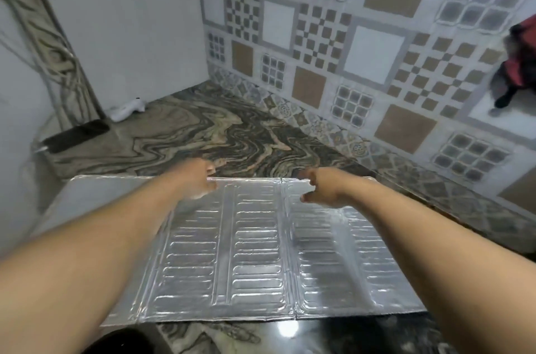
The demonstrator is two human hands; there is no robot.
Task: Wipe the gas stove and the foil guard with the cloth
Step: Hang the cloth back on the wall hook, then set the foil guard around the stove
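Marbled counter point(203, 127), tiled wall point(377, 49): left hand point(200, 179) fingers grip the far edge of the foil guard point(255, 252); right hand point(322, 188) grip unclear. Uneven lifting could crease the foil.

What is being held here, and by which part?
The left hand grips the foil guard by its far edge. The right hand is at the same edge; blur hides whether it grips.

Silver foil guard point(255, 252) embossed with rows of oblong ridges, worktop point(203, 133) swirled in grey, black and tan, wall tiles point(348, 34) checkered brown, white and grey.
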